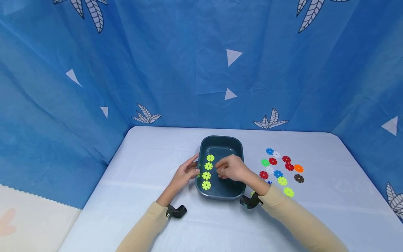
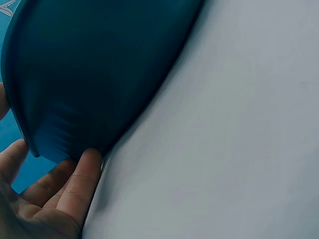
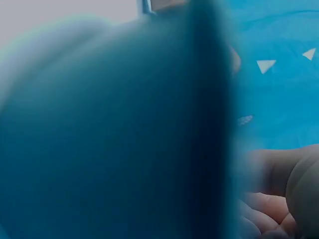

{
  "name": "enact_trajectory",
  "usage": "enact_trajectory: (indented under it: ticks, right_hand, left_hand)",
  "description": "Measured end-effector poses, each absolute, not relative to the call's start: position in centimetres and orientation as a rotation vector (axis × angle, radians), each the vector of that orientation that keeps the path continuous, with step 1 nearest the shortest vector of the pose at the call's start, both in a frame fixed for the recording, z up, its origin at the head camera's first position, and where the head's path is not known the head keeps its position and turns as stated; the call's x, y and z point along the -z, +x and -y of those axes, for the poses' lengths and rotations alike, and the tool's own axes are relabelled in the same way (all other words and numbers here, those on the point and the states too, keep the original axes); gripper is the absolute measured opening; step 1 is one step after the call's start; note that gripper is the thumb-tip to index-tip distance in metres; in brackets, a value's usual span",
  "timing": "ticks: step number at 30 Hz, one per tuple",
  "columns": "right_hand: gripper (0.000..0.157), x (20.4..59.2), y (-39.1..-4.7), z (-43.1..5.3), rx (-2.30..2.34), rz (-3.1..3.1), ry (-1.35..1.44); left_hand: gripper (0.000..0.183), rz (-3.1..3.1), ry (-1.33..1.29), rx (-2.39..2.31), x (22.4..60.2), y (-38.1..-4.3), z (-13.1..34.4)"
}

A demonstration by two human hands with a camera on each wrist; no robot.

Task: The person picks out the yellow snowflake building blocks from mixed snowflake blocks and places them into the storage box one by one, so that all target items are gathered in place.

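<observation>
A dark teal tray [image 1: 221, 192] lies on the table. My left hand [image 1: 185, 173] holds it at its left side, thumb at the rim and fingers against the outer wall. In the left wrist view, its fingertips [image 2: 89, 159] touch the tray's outside [image 2: 99, 74]. Several yellow-green notched plastic discs [image 1: 206, 175] form a column along the tray's left inner side. My right hand [image 1: 233, 168] hovers over the tray's middle, fingers bent, just right of that column. I cannot tell whether a disc is between those fingertips. In the right wrist view, the blurred tray wall [image 3: 114, 129] partly hides this hand [image 3: 271, 209].
Loose notched discs in several colours lie right of the tray, among them an orange disc [image 1: 298, 168], a brown disc [image 1: 299, 178] and a yellow-green disc [image 1: 288, 192]. My right forearm partly covers some. A blue patterned cloth [image 1: 195, 70] hangs behind the white table [image 1: 151, 150].
</observation>
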State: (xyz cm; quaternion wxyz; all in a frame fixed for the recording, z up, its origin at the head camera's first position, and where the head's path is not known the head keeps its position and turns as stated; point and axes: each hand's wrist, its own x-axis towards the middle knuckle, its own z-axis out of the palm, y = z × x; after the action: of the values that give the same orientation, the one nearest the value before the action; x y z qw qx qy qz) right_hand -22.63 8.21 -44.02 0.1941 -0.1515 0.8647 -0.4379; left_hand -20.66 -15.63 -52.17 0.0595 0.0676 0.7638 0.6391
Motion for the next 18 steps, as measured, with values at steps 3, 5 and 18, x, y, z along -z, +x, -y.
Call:
enact_trajectory:
  ticks: [3, 5, 18]
  right_hand:
    - [0.027, 43.5, -22.9, -9.2, 1.252, -2.416, -0.425]
    - [0.028, 43.0, -23.1, -9.9, 1.272, -2.412, -0.416]
    - [0.035, 39.8, -23.8, -17.2, 1.255, -2.476, -0.297]
  left_hand:
    - [0.066, -2.319, 0.201, -1.929, 52.1, -20.6, 15.5]
    - [0.066, -2.324, 0.202, -1.925, 52.1, -20.6, 15.5]
    - [0.066, -2.331, 0.193, -1.924, 52.1, -20.5, 15.6]
